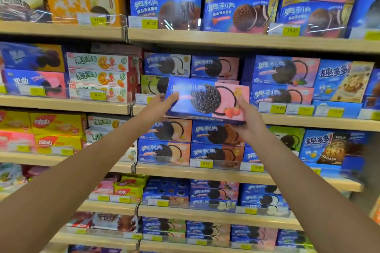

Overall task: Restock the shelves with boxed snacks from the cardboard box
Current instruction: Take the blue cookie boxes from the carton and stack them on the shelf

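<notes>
Arms outstretched toward the shelf (205, 44), left hand (162, 101) and right hand (249, 118) gripping opposite ends of a strawberry Oreo box (207, 99), box tilted slightly, raised before stocked rows.

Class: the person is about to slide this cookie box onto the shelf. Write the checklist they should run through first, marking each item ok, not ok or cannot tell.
1. Both hands grip the box: ok. Left hand holds the left end, right hand the right end of the cookie box.
2. Box faces front, print upright: ok.
3. Matching flavour on the shelf: ok. A blue and pink box sits just above and behind.
4. Free gap behind the held box: cannot tell, the box hides it.
5. Box level: ok, only slightly tilted.
6. Price tag matches this product: cannot tell.
</notes>
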Demonstrator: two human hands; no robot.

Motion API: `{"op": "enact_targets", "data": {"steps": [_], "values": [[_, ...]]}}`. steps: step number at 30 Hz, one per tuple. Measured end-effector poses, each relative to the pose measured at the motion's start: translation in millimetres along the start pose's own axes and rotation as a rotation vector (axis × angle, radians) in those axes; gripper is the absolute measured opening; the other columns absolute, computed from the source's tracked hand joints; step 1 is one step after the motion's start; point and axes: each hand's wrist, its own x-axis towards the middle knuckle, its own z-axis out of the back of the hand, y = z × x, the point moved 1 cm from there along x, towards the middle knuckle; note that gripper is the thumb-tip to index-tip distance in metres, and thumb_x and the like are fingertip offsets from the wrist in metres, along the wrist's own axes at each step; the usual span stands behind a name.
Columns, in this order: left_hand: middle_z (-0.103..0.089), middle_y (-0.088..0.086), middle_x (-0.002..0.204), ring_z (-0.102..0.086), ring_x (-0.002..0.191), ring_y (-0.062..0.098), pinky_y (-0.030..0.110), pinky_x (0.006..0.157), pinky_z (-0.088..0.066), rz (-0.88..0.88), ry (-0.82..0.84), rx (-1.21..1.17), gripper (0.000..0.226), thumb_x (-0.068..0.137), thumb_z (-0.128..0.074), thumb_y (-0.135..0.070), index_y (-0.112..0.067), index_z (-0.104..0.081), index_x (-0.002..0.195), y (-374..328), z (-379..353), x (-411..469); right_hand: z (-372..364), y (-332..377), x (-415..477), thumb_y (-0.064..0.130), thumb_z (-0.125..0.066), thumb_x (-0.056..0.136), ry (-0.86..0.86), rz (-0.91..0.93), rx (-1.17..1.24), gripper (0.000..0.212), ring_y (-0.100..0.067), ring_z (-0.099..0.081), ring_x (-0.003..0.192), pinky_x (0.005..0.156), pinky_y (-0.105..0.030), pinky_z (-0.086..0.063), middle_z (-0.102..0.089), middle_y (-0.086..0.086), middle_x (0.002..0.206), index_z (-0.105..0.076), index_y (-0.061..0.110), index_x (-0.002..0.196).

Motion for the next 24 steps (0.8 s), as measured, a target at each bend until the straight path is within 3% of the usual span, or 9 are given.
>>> {"op": "enact_targets", "data": {"steps": [3, 7, 10, 13, 15, 17, 19, 22, 24], "values": [[-0.057, 0.008, 0.124, -0.056, 0.113, 0.023, 0.038, 0.098, -0.048, -0.066, 0.02, -0.052, 0.046, 0.093, -0.051, -0.044, -0.012, -0.052, 0.126, -8.4, 5.3, 18.0, -21.1, 12.4, 21.2, 0.044, -0.061, 0.087, -0.016, 0.072, -0.035, 0.028, -0.018, -0.059, 0.083, 0.08, -0.038, -0.048, -0.067, 0.002, 0.062, -0.058, 0.018, 0.076], [-0.059, 0.006, 0.119, -0.056, 0.107, 0.021, 0.037, 0.099, -0.045, -0.137, 0.074, -0.099, 0.034, 0.096, -0.05, -0.033, -0.013, -0.05, 0.123, -21.5, 16.6, 50.4, -38.6, 22.3, 54.9, 0.053, -0.061, 0.082, -0.139, 0.254, -0.265, 0.038, -0.022, -0.06, 0.089, 0.075, -0.036, -0.049, -0.065, -0.006, 0.099, -0.05, 0.021, 0.1], [-0.053, 0.0, 0.126, -0.055, 0.11, 0.017, 0.024, 0.085, -0.047, -0.203, 0.067, 0.017, 0.048, 0.094, -0.054, -0.027, -0.015, -0.033, 0.136, -21.4, 23.5, 77.7, -46.7, 31.8, 78.3, 0.039, -0.056, 0.089, -0.157, 0.349, -0.451, 0.035, -0.022, -0.061, 0.094, 0.086, -0.038, -0.049, -0.064, -0.007, 0.107, -0.052, 0.017, 0.116], [-0.051, 0.002, 0.132, -0.054, 0.11, 0.015, 0.035, 0.095, -0.047, -0.291, 0.057, 0.117, 0.058, 0.093, -0.057, -0.016, -0.013, -0.024, 0.139, -16.2, 22.9, 107.1, -50.4, 34.9, 100.2, 0.017, -0.048, 0.095, -0.112, 0.379, -0.523, 0.016, -0.013, -0.065, 0.084, 0.078, -0.032, -0.051, -0.063, -0.004, 0.1, -0.055, 0.015, 0.109], [-0.051, -0.003, 0.129, -0.052, 0.112, 0.013, 0.037, 0.1, -0.044, -0.312, 0.046, 0.181, 0.058, 0.092, -0.058, -0.014, -0.014, -0.024, 0.139, -12.2, 21.7, 124.3, -52.9, 30.8, 116.9, 0.014, -0.046, 0.095, -0.127, 0.38, -0.565, 0.015, -0.011, -0.062, 0.078, 0.073, -0.032, -0.049, -0.063, -0.007, 0.102, -0.054, 0.016, 0.108], [-0.053, 0.001, 0.13, -0.053, 0.116, 0.017, 0.041, 0.1, -0.045, -0.331, 0.027, 0.219, 0.053, 0.09, -0.061, -0.012, -0.012, -0.036, 0.136, -4.9, 20.4, 138.8, -55.8, 25.4, 129.7, 0.017, -0.047, 0.094, -0.154, 0.373, -0.606, 0.024, -0.021, -0.059, 0.095, 0.087, -0.04, -0.05, -0.06, -0.012, 0.116, -0.054, 0.013, 0.116], [-0.056, 0.005, 0.128, -0.053, 0.118, 0.023, 0.047, 0.097, -0.047, -0.32, 0.009, 0.301, 0.05, 0.085, -0.067, -0.018, -0.014, -0.046, 0.13, 8.1, 17.8, 156.1, -55.5, 20.3, 140.1, 0.02, -0.049, 0.092, -0.191, 0.35, -0.651, 0.03, -0.026, -0.056, 0.106, 0.098, -0.045, -0.046, -0.058, -0.012, 0.12, -0.053, 0.01, 0.12], [-0.06, 0.004, 0.123, -0.055, 0.116, 0.024, 0.048, 0.095, -0.048, -0.263, 0.039, 0.378, 0.062, 0.071, -0.069, -0.048, -0.023, -0.051, 0.125, 30.8, 13.9, 179.8, -49.8, 10.9, 147.6, 0.024, -0.048, 0.089, -0.227, 0.311, -0.73, 0.032, -0.027, -0.057, 0.106, 0.097, -0.046, -0.046, -0.06, -0.009, 0.115, -0.052, 0.011, 0.118], [-0.061, 0.003, 0.123, -0.058, 0.112, 0.023, 0.045, 0.093, -0.049, -0.263, 0.05, 0.426, 0.057, 0.077, -0.068, -0.043, -0.02, -0.05, 0.126, 26.4, 8.9, 171.7, -46.6, 8.4, 149.7, 0.024, -0.048, 0.087, -0.242, 0.318, -0.758, 0.031, -0.027, -0.06, 0.102, 0.094, -0.045, -0.048, -0.062, -0.009, 0.111, -0.054, 0.011, 0.114]]}}
